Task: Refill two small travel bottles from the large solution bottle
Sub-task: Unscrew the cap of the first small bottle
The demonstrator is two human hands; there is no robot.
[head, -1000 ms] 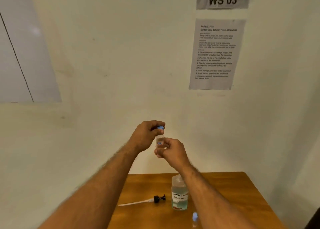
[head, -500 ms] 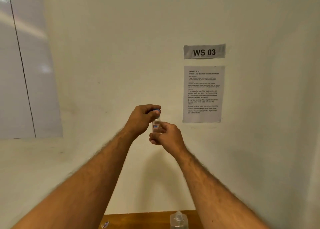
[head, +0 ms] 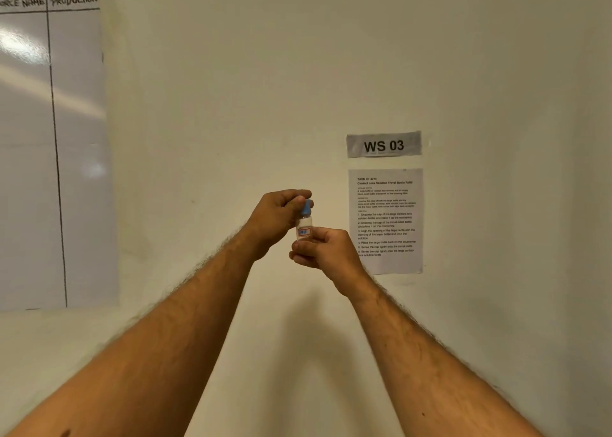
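Note:
A small clear travel bottle [head: 304, 229] with a red-edged label is held upright in front of the wall, at arm's length. My right hand [head: 326, 249] grips its lower body from the right. My left hand [head: 276, 218] pinches its blue cap [head: 307, 207] from the left and above. The large solution bottle, the second travel bottle and the table are out of view below the frame.
A white wall fills the view. A "WS 03" sign [head: 384, 144] and a printed instruction sheet [head: 385, 220] hang to the right of my hands. A whiteboard [head: 49, 155] with handwritten headings covers the far left.
The view has tilted upward, so the table and large bottle have dropped out of frame. Both hands still hold the small bottle and cap; more of the blue cap shows now.

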